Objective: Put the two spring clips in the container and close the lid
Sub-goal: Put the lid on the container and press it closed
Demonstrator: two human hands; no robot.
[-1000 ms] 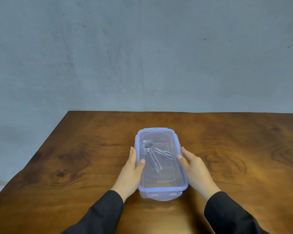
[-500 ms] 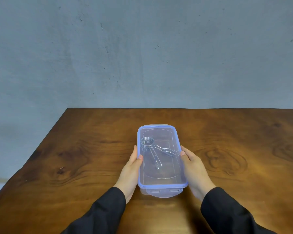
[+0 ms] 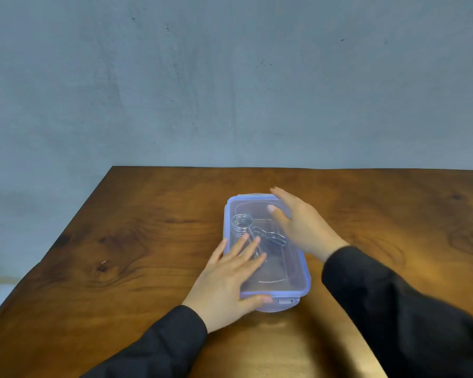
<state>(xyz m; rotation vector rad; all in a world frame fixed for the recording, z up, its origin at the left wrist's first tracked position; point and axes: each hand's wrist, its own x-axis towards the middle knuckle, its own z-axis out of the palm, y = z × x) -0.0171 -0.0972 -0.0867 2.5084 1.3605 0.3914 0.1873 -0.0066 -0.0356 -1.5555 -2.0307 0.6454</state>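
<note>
Lengthwise container (image 3: 268,249) pointing away, lid (image 3: 277,271) on

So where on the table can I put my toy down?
The table is bare left of the box, out to its left edge, and bare to the right past the right hand. The strip behind the box is free too. It is crowded only at the box, under the left hand.

I'm in a plain, bare room, which could be a home or a workroom. A rough grey wall (image 3: 230,77) fills the upper frame. My varnished wooden bench (image 3: 148,241) spans the lower half.
</note>
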